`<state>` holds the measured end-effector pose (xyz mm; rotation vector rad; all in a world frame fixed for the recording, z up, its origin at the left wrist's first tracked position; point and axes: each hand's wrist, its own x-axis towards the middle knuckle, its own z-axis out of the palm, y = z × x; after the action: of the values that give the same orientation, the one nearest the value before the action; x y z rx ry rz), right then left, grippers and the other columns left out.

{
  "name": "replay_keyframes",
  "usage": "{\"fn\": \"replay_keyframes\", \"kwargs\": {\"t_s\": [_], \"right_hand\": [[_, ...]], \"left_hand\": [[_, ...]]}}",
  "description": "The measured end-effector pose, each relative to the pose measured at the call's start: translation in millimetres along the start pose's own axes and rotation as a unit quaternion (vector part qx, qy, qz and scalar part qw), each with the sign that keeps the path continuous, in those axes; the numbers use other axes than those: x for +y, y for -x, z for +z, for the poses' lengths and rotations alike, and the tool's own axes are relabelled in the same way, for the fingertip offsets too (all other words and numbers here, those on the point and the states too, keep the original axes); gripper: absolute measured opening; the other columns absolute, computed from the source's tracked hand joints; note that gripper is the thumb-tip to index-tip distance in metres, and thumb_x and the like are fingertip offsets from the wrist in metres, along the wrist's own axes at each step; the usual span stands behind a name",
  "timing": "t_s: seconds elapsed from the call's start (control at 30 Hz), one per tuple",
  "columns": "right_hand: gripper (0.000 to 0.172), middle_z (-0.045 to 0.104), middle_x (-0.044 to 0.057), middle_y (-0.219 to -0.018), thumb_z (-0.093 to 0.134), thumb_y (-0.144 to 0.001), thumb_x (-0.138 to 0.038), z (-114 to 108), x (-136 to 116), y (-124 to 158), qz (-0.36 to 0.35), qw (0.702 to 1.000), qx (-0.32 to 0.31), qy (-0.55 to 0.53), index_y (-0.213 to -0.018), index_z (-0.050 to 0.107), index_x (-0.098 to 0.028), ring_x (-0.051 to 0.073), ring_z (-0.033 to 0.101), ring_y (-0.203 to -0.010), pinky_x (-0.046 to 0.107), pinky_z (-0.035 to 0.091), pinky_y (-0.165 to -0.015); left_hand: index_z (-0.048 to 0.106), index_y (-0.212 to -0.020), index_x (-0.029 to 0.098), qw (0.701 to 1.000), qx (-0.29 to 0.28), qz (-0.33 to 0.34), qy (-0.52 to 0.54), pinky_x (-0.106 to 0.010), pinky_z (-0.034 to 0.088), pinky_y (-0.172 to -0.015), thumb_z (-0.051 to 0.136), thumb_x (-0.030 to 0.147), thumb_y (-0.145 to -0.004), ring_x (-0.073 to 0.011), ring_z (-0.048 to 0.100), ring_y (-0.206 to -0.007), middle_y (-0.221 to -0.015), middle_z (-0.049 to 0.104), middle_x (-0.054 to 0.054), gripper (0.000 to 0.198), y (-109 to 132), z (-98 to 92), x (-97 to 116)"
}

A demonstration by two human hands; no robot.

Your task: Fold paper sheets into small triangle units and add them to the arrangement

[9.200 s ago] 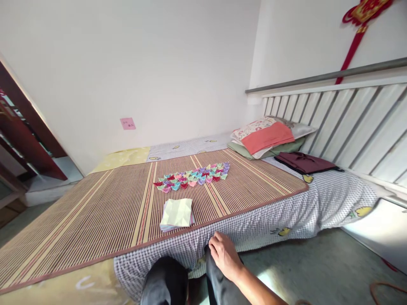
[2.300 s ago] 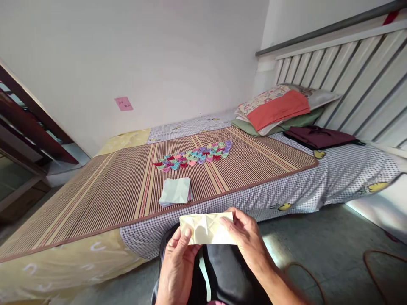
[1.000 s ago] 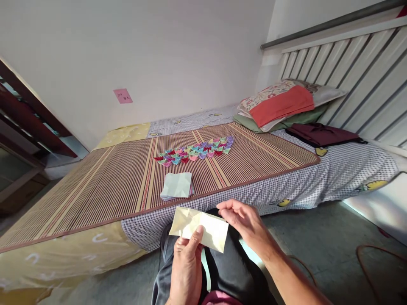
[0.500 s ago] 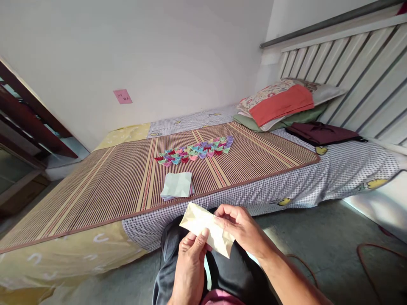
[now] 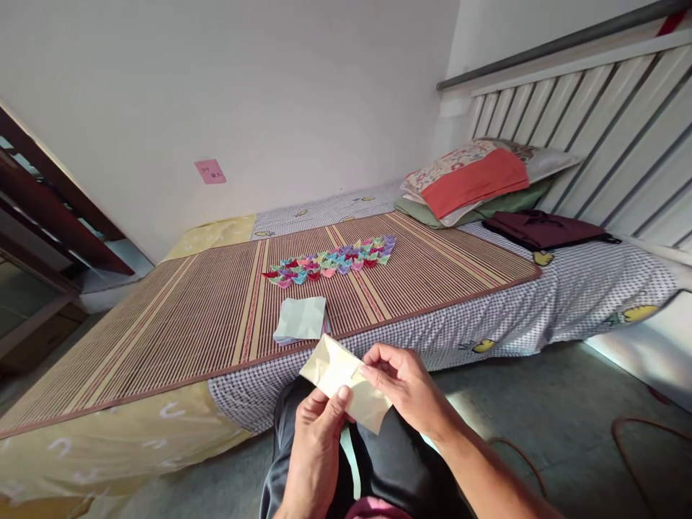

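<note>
A creased, folded sheet of pale yellow paper (image 5: 336, 369) is held over my lap, brightly lit by sunlight. My left hand (image 5: 320, 429) pinches its lower left edge, thumb on top. On the upper right edge, the thumb and fingers of my right hand (image 5: 398, 376) are closed. Just beyond the paper, a stack of pale square paper sheets (image 5: 300, 318) lies at the front edge of the striped mat (image 5: 216, 310). Behind that stack, rows of small colourful folded paper pieces (image 5: 329, 261) stand on the mat.
The mat covers a bed with a checked sheet (image 5: 432, 339). Pillows (image 5: 476, 180) and a folded maroon cloth (image 5: 546, 229) are at the right, by a slatted headboard (image 5: 610, 122). A pink note (image 5: 210, 171) is on the wall. An orange cable (image 5: 621, 440) lies on the floor.
The yellow paper has shifted slightly left and up with both hands. Its surface lies flatter toward me at the right end. The fingers keep their hold.
</note>
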<state>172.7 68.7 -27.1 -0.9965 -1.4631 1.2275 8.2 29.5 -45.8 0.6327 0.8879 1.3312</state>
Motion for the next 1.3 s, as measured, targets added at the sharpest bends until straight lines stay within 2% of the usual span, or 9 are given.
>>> {"fn": "replay_keyframes", "kwargs": {"t_s": [0.17, 0.33, 0.47, 0.6, 0.73, 0.87, 1.0, 1.2, 1.3], "right_hand": [[0.025, 0.063, -0.001, -0.069, 0.065, -0.098, -0.037, 5.6, -6.8, 1.6, -0.049, 0.996, 0.002, 0.068, -0.082, 0.066, -0.017, 0.014, 0.056, -0.064, 0.025, 0.045, -0.06], [0.023, 0.065, 0.0, -0.072, 0.069, -0.095, -0.038, -1.9, -7.5, 0.3, -0.029, 0.999, -0.007, 0.024, -0.084, 0.069, -0.018, 0.015, 0.058, -0.066, 0.025, 0.046, -0.06], [0.036, 0.07, 0.003, -0.081, 0.069, -0.095, -0.054, -17.1, -9.3, 0.2, 0.014, 1.0, 0.012, -0.006, -0.093, 0.074, -0.018, 0.016, 0.062, -0.072, 0.027, 0.051, -0.068], [0.048, 0.072, 0.005, -0.083, 0.065, -0.097, -0.065, -16.1, -8.9, 3.9, 0.028, 1.0, -0.002, 0.001, -0.094, 0.074, -0.018, 0.018, 0.064, -0.076, 0.028, 0.052, -0.071], [0.041, 0.061, -0.001, -0.069, 0.079, -0.089, -0.056, 5.9, -0.7, 7.0, 0.026, 1.0, -0.002, -0.016, -0.08, 0.068, -0.017, 0.014, 0.054, -0.065, 0.024, 0.043, -0.058], [0.034, 0.057, -0.003, -0.066, 0.077, -0.091, -0.047, 19.7, 4.9, 6.6, 0.01, 0.999, 0.043, 0.003, -0.078, 0.064, -0.018, 0.014, 0.051, -0.063, 0.023, 0.042, -0.058], [0.022, 0.06, -0.002, -0.068, 0.071, -0.091, -0.035, 19.6, 3.5, 5.1, -0.027, 0.996, 0.075, 0.033, -0.079, 0.062, -0.019, 0.015, 0.055, -0.065, 0.024, 0.045, -0.062], [0.015, 0.063, -0.001, -0.07, 0.065, -0.093, -0.029, 17.3, 3.1, 3.6, -0.06, 0.993, 0.088, 0.049, -0.081, 0.063, -0.02, 0.015, 0.058, -0.064, 0.024, 0.047, -0.06], [0.014, 0.069, 0.001, -0.078, 0.06, -0.1, -0.03, 10.7, 5.7, 4.6, -0.065, 0.994, 0.079, 0.045, -0.094, 0.067, -0.02, 0.017, 0.066, -0.072, 0.025, 0.054, -0.065]], "left_hand": [[0.087, -0.091, 0.018, 0.999, 0.034, -0.007, -0.028, -0.031, 0.058, -0.075, 0.095, 0.04, -0.075, -0.0241, 0.075, -0.081, -0.078, 0.08, -0.006, 0.029, -2.2, 4.1, 2.3], [0.086, -0.095, 0.017, 0.998, 0.044, -0.016, 0.04, -0.034, 0.062, -0.084, 0.098, 0.029, -0.07, -0.0289, 0.079, -0.093, -0.088, 0.084, -0.008, 0.03, -0.8, 6.0, 7.8], [0.085, -0.097, 0.018, 0.991, 0.09, 0.0, 0.095, -0.031, 0.063, -0.089, 0.097, 0.016, -0.067, -0.0257, 0.081, -0.095, -0.097, 0.086, -0.008, 0.032, -3.2, 0.4, 10.5], [0.084, -0.101, 0.017, 0.985, 0.127, 0.009, 0.116, -0.031, 0.064, -0.092, 0.095, 0.021, -0.074, -0.0235, 0.082, -0.094, -0.102, 0.086, -0.009, 0.029, -7.4, -4.3, 10.2], [0.084, -0.102, 0.018, 0.985, 0.117, 0.012, 0.125, -0.032, 0.065, -0.093, 0.095, 0.022, -0.076, -0.0233, 0.081, -0.097, -0.108, 0.085, -0.01, 0.028, -8.5, -2.4, 9.5], [0.083, -0.097, 0.02, 0.982, 0.124, 0.013, 0.145, -0.026, 0.065, -0.086, 0.096, 0.021, -0.075, -0.0189, 0.08, -0.092, -0.102, 0.084, -0.007, 0.026, -6.5, -2.0, 9.8], [0.081, -0.084, 0.018, 0.975, 0.165, -0.006, 0.15, -0.021, 0.064, -0.074, 0.099, 0.019, -0.068, -0.0139, 0.076, -0.075, -0.087, 0.082, -0.003, 0.024, -5.5, -4.7, 9.5], [0.083, -0.088, 0.018, 0.981, 0.157, -0.006, 0.11, -0.019, 0.061, -0.066, 0.1, 0.016, -0.063, -0.0127, 0.073, -0.07, -0.087, 0.083, -0.004, 0.031, -4.1, -2.5, 12.4], [0.082, -0.088, 0.017, 0.982, 0.158, -0.004, 0.102, -0.018, 0.06, -0.066, 0.101, 0.016, -0.059, -0.0128, 0.073, -0.07, -0.088, 0.083, -0.005, 0.035, -4.1, -2.9, 14.3]]}}
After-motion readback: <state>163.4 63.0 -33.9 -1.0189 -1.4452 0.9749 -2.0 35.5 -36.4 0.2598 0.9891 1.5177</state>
